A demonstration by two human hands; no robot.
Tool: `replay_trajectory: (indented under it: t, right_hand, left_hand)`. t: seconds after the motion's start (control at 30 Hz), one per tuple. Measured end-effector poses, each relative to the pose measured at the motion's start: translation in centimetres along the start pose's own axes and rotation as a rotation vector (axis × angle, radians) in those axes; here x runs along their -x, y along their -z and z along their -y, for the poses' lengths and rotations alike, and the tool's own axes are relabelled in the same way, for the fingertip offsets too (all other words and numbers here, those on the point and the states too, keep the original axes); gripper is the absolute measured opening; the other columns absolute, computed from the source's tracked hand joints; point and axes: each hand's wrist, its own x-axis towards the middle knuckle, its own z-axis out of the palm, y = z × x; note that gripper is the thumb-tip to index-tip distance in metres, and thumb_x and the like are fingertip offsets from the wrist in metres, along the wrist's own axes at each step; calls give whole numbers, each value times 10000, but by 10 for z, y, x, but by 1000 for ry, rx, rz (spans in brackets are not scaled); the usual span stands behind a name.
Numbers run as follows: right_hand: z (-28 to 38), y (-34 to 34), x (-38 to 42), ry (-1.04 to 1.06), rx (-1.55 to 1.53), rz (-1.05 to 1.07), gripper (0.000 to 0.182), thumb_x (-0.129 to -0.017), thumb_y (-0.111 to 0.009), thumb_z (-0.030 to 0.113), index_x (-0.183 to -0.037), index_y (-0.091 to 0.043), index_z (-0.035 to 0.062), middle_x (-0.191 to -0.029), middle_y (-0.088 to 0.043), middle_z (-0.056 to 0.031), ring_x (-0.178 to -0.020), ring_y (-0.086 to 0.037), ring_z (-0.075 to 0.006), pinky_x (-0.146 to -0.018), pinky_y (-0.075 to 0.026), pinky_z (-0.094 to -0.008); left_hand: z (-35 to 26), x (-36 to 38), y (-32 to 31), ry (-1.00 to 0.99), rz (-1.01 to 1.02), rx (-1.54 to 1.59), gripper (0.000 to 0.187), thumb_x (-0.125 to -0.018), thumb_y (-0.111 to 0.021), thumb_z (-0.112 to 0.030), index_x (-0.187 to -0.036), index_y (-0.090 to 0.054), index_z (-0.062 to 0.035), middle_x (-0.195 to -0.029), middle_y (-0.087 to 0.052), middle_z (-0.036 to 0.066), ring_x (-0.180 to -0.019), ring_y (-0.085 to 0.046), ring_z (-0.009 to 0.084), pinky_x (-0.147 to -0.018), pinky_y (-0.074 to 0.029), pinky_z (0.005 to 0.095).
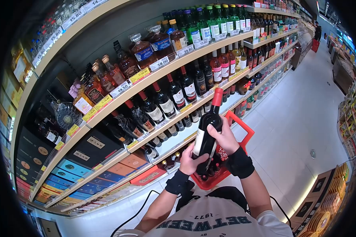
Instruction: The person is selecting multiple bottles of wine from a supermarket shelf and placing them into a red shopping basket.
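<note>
A dark wine bottle point(208, 125) with a red neck foil and a pale label is held up, tilted, in front of my body. My left hand point(192, 160) grips its lower part, fingers wrapped round it. Higher on the body, near the shoulder, my right hand point(224, 136) is closed round the same bottle. Below and behind it is a red shopping basket point(207, 183) with dark bottles inside, partly hidden by my hands; its red handle point(242, 124) stands up at the right. Both wrists wear black bands.
Long shelves point(203, 50) of bottles with price tags curve along the left and ahead. Boxes point(69, 168) fill the lower left shelves. A tiled aisle point(292, 118) runs to the right, with packaged goods point(324, 201) at the lower right. A person point(317, 31) stands far off.
</note>
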Motion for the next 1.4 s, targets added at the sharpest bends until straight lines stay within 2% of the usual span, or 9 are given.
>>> replay_trajectory:
  t: [0.13, 0.27, 0.43, 0.57, 0.83, 0.93, 1.13, 1.3, 1.4]
  right_hand:
    - [-5, 5, -4, 31, -134, -9, 670, -790, -826, 110, -1324, -444, -18, -1165, -607, -87, -1084, -611, -167, -977, -503, -336]
    - [-18, 13, -6, 64, -236, -8, 682, -740, -841, 52, -1307, -466, 3, -1138, -627, -74, -1046, -632, -160, -942, -525, -337]
    - [-9, 34, -2, 111, -317, 145, 754, -700, -870, 112, -1328, -464, 24, -1171, -622, -61, -1083, -623, -156, -979, -501, -338]
    - [0, 36, 3, 157, -396, 278, 875, -653, -905, 211, -1367, -436, 25, -1201, -605, -63, -1114, -614, -157, -1004, -484, -333]
    - [1, 64, -8, 112, -150, 564, 916, -819, -845, 185, -1505, -269, -4, -1454, -424, -104, -1382, -424, -184, -1136, -391, -372]
    - [17, 73, -6, 90, -16, 343, 638, -935, -721, 165, -1449, -383, -3, -1233, -579, -65, -1134, -570, -115, -1006, -471, -308]
    - [2, 68, -8, 102, 138, 188, 333, -898, -782, 237, -1111, -658, 13, -864, -665, 28, -732, -589, -40, -706, -503, -235]
    - [-28, 64, -2, -58, 103, 196, 298, -885, -795, 272, -986, -689, 13, -818, -661, 23, -691, -548, -25, -631, -451, -220]
    - [-24, 63, 5, -300, 454, 172, 327, -864, -812, 285, -948, -686, -5, -779, -650, 12, -651, -519, -20, -575, -422, -230]
  left_hand:
    - [-11, -2, -23, -221, -189, -548, 764, -745, -889, -194, -1381, -524, 17, -1166, -710, 135, -1019, -712, 217, -929, -533, 329]
    - [-10, 2, -37, -192, -256, -608, 744, -736, -885, -178, -1364, -509, -42, -1158, -704, 140, -1092, -691, 218, -938, -527, 355]
    - [-9, -11, -11, -132, 162, -410, 939, -717, -867, -111, -1498, -356, -7, -1424, -524, 104, -1327, -491, 203, -1134, -368, 357]
    - [-8, -16, 0, -33, 364, -228, 929, -668, -879, -28, -1466, -404, -14, -1330, -579, 77, -1232, -552, 174, -1084, -428, 355]
    - [5, -5, -17, -149, 67, -272, 807, -654, -898, -40, -1352, -494, -14, -1249, -639, 93, -1137, -631, 196, -1009, -492, 363]
    - [19, -2, -4, -177, -45, -477, 908, -648, -920, -99, -1413, -444, 10, -1287, -626, 116, -1172, -625, 187, -1021, -489, 345]
    - [25, 10, -1, -107, -82, -608, 900, -613, -933, -159, -1380, -486, -11, -1237, -661, 132, -1131, -659, 224, -982, -511, 360]
    - [29, 21, 12, 10, -72, -729, 935, -602, -941, -189, -1398, -477, -27, -1221, -683, 148, -1117, -686, 250, -955, -533, 373]
    - [45, 27, 26, 19, -81, -763, 838, -595, -927, -174, -1321, -532, -37, -1177, -691, 133, -1088, -686, 267, -932, -534, 361]
